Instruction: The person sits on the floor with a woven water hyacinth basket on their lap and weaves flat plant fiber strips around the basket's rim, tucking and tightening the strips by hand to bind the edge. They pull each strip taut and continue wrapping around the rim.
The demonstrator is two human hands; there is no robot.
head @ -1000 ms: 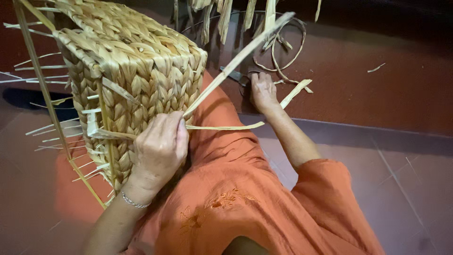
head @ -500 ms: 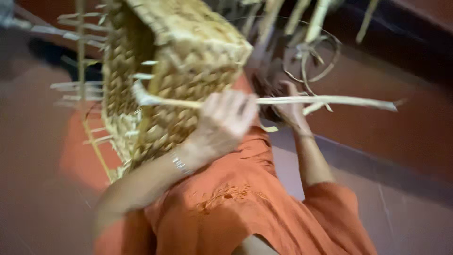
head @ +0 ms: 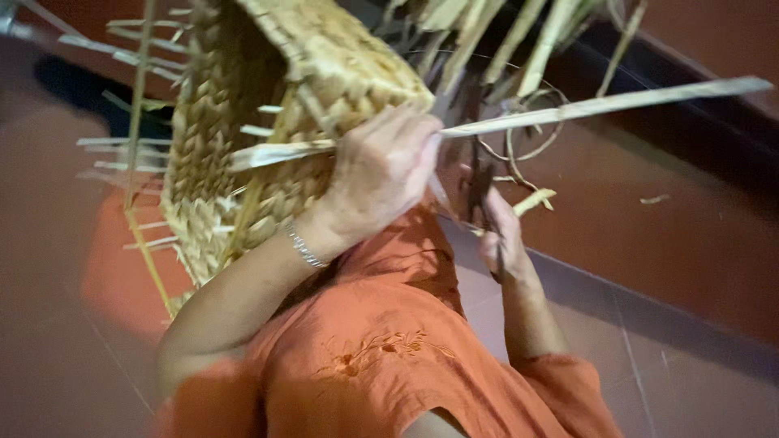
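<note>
Left grip (head: pixel 381 174) pinches the long strand (head: pixel 600 105) against the woven basket (head: pixel 243 162); right grip (head: pixel 499 231), at four o'clock, clasps scissors (head: pixel 479 182); tension looks best kept taut.

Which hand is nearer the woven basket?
Left. The left hand presses against the woven basket, gripping a strip; the right hand sits apart, lower right of it.

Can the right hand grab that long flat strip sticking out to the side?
Probably yes. The right hand sits just under the long strip, with only loose strands between them. The left hand pinches the strip near the woven basket.
</note>
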